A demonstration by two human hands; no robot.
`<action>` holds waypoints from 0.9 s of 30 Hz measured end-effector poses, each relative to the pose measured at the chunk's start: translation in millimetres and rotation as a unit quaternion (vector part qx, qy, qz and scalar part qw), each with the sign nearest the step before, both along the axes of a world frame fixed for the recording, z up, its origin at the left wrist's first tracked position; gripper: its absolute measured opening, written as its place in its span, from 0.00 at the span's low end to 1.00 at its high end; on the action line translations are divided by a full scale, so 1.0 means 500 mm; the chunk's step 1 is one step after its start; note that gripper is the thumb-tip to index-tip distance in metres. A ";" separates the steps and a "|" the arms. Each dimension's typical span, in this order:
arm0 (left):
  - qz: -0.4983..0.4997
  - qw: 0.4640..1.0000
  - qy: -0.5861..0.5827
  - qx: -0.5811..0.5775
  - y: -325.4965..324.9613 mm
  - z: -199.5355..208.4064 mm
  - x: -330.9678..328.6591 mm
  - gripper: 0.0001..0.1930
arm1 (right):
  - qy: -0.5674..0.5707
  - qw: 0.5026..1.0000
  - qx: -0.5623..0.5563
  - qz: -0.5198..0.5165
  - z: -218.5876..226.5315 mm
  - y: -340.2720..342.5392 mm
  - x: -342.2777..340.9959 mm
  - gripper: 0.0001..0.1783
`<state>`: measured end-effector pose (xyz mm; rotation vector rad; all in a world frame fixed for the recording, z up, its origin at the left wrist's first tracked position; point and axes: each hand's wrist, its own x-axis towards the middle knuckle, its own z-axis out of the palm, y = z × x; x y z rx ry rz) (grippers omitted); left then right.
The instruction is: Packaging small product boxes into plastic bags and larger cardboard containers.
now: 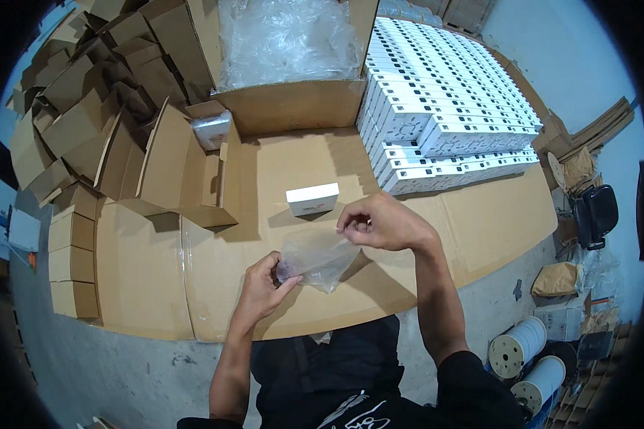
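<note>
A clear plastic bag (322, 266) is stretched between my two hands over the cardboard-covered table. My left hand (263, 286) pinches its left end, thumb in front. At the upper right corner of the bag, the fingers of my right hand (383, 223) are closed on its edge. Just beyond the bag, a small white box (313, 199) lies on the cardboard, apart from both hands. The bag looks flat and thin, and I make out nothing inside it.
Stacked white boxes (444, 107) fill the back right. A carton of clear plastic bags (290, 43) stands at the back. An open carton (186, 168) holding a wrapped packet (212, 131) sits left, near many cardboard cartons (114, 64). Small brown boxes (73, 264) line the left edge.
</note>
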<state>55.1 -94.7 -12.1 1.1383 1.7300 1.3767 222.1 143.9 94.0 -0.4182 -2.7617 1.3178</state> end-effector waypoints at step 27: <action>-0.028 0.992 -0.112 0.045 0.052 -0.022 -0.066 0.18 | 0.383 0.850 -0.250 -0.261 -0.141 0.018 -0.066 0.15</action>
